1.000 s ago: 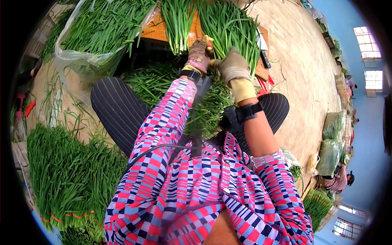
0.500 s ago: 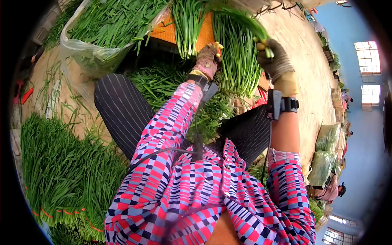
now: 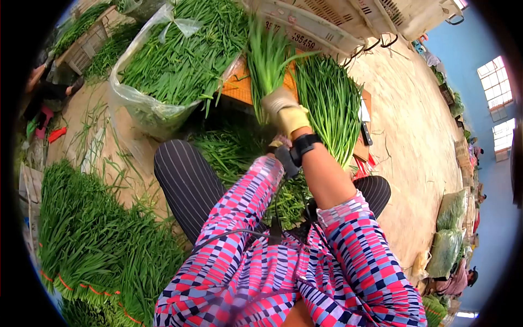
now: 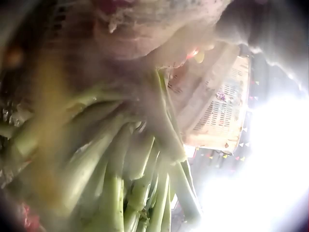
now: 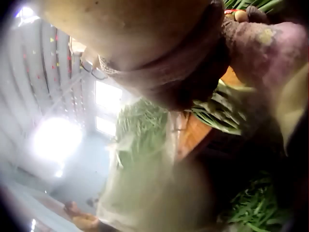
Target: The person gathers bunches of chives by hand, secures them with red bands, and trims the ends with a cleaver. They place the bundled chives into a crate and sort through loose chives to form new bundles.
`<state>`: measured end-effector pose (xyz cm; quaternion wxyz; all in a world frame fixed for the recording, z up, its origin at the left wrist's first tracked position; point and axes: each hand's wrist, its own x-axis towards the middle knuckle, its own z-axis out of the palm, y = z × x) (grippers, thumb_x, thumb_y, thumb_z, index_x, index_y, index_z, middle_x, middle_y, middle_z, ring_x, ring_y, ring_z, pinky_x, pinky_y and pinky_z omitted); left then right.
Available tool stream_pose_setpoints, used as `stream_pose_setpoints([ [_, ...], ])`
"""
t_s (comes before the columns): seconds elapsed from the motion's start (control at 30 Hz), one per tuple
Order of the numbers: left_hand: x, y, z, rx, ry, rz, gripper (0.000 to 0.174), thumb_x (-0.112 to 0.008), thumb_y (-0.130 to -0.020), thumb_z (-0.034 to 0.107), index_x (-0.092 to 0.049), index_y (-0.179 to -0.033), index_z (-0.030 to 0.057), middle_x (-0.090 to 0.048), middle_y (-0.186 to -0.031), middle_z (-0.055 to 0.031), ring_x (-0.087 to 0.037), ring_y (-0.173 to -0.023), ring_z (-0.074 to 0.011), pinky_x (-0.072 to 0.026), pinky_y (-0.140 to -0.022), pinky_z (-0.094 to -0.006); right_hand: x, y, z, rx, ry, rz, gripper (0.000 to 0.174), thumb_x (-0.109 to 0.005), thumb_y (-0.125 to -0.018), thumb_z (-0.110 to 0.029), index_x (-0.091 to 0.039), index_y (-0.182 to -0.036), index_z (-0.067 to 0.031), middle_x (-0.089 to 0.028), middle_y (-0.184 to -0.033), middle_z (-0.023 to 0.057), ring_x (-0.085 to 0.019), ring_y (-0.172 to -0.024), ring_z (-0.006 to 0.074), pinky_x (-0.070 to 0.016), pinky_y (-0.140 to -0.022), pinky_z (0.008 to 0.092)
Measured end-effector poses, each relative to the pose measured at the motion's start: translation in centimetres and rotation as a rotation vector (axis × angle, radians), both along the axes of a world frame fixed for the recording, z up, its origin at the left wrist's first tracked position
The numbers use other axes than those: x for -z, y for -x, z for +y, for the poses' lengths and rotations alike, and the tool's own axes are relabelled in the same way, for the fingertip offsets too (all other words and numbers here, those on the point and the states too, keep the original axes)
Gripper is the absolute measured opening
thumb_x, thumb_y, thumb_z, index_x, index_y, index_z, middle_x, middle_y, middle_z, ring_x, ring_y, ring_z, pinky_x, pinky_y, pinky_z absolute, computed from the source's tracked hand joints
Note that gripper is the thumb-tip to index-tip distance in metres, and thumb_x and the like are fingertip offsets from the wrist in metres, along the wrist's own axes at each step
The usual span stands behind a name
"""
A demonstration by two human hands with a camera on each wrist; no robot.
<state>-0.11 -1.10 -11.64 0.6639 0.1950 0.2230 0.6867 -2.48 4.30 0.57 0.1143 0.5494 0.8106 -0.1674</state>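
Observation:
My gloved right hand [image 3: 280, 107] grips a bunch of garlic chives [image 3: 268, 62] by its lower end, leaves spread away from me over an orange board [image 3: 237, 89]. Beneath the right wrist my left hand [image 3: 280, 140], in a pinkish glove, is mostly hidden. In the right wrist view that left hand [image 5: 270, 53] sits close beside the right, with something red at its fingertips; I cannot tell what it holds. Pale stalk ends [image 4: 116, 193] fan out below the glove in the left wrist view. A second pile of chives [image 3: 329, 103] lies right of the hands.
A clear plastic bag [image 3: 122, 98] full of chives stands at the left. A knife [image 3: 365, 125] lies by the right-hand pile. Crates [image 3: 321, 27] stand ahead. Loose greens [image 3: 223, 150] lie between the knees, and banded bundles [image 3: 103, 229] at lower left.
My right hand lifted a small bunch from the right-hand pile, swung right, then came left across my left wrist with chives in it. The head view has tilted up, showing more crates.

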Motion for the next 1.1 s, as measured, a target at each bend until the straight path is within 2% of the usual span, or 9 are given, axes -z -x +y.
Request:
stream_pose_setpoints([
  [0.03,0.3,-0.1,0.0,0.001,-0.003,0.015,0.021,-0.065,-0.088,0.027,-0.06,-0.099,0.0097,-0.059,-0.084,0.0009,-0.055,-0.072,-0.012,-0.0467,-0.061,-0.0251,-0.1,0.5,-0.8,-0.468,-0.079,-0.297,0.031,-0.057,-0.084,-0.022,-0.067,-0.108,-0.0046,-0.061,-0.118,0.0179,-0.061,-0.106,0.033,-0.0493,-0.088,0.0381],
  [0.13,1.7,-0.2,0.8,-0.006,-0.042,0.112,0.023,-0.062,-0.089,0.027,-0.059,-0.103,0.0092,-0.058,-0.089,-0.0006,-0.056,-0.077,-0.0137,-0.0475,-0.065,-0.0264,-3.4,0.0,-3.6,-0.441,-0.229,-0.228,0.025,-0.061,-0.078,-0.013,-0.07,-0.1,-0.0049,-0.066,-0.103,0.0187,-0.065,-0.096,0.0321,-0.0511,-0.086,0.0375],
  [0.27,4.7,-0.2,3.5,-0.042,-0.139,0.294,0.026,-0.059,-0.091,0.028,-0.057,-0.108,0.0085,-0.058,-0.095,-0.0026,-0.057,-0.084,-0.0161,-0.0485,-0.07,-0.0282,-6.0,-1.6,-4.5,0.326,-0.04,0.256,0.079,-0.068,-0.078,-0.036,-0.03,-0.141,-0.0097,-0.061,-0.113,0.0246,-0.057,-0.11,0.0376,-0.0453,-0.095,0.0394],
  [0.4,2.5,0.8,2.7,0.129,-0.072,-0.098,0.026,-0.056,-0.093,0.029,-0.057,-0.107,0.0066,-0.058,-0.087,-0.0023,-0.058,-0.079,-0.0147,-0.0484,-0.068,-0.0256,-5.6,-12.1,-5.4,0.25,-0.224,0.797,0.038,-0.068,-0.084,-0.025,-0.062,-0.117,-0.0088,-0.067,-0.108,0.0078,-0.064,-0.094,0.0147,-0.0505,-0.082,0.0263],
  [0.53,1.7,1.0,2.2,0.114,-0.023,-0.178,0.024,-0.059,-0.091,0.022,-0.056,-0.108,0.005,-0.057,-0.086,-0.0024,-0.055,-0.073,-0.0118,-0.0478,-0.063,-0.0245,-6.1,-16.9,-6.5,0.271,-0.274,0.216,0.049,-0.07,-0.079,-0.043,-0.063,-0.115,-0.0099,-0.068,-0.104,0.0093,-0.065,-0.095,0.0225,-0.0501,-0.084,0.0335],
  [0.63,2.8,1.1,2.1,-0.17,-0.212,0.709,0.022,-0.056,-0.093,0.019,-0.054,-0.109,0.004,-0.058,-0.091,-0.0036,-0.056,-0.076,-0.0127,-0.0487,-0.066,-0.0255,-6.4,-15.6,-8.9,0.236,0.045,-0.211,0.051,-0.066,-0.079,-0.05,-0.063,-0.114,-0.0138,-0.066,-0.107,0.0124,-0.063,-0.101,0.0289,-0.0476,-0.089,0.0386],
  [0.87,4.0,1.4,2.7,-0.279,-0.205,0.824,0.024,-0.061,-0.09,0.016,-0.054,-0.111,0.0054,-0.059,-0.093,-0.0038,-0.055,-0.073,-0.012,-0.047,-0.058,-0.0242,-3.0,-17.6,-11.1,0.59,-0.302,0.281,0.036,-0.059,-0.084,-0.033,-0.054,-0.117,-0.0163,-0.068,-0.092,0.0167,-0.066,-0.087,0.0336,-0.05,-0.08,0.0433],
  [0.93,-2.1,0.7,0.4,-0.007,0.136,0.014,0.023,-0.063,-0.089,0.016,-0.057,-0.109,0.0064,-0.059,-0.086,-0.0021,-0.054,-0.069,-0.0112,-0.0455,-0.056,-0.0232,-3.2,-16.5,-12.7,0.639,-0.264,0.294,0.038,-0.054,-0.088,-0.027,-0.047,-0.124,-0.0179,-0.068,-0.092,0.018,-0.067,-0.084,0.0339,-0.051,-0.079,0.0427],
  [1.1,-4.3,-0.2,1.4,0.016,0.115,0.352,0.01,-0.071,-0.083,0.012,-0.066,-0.091,0.0097,-0.063,-0.072,0.0024,-0.054,-0.058,-0.0063,-0.0428,-0.051,-0.0195,-1.2,-15.6,-14.3,0.533,-0.13,0.207,0.044,-0.052,-0.089,-0.037,-0.045,-0.126,-0.0165,-0.067,-0.094,0.0188,-0.066,-0.089,0.0353,-0.0489,-0.082,0.0455],
])
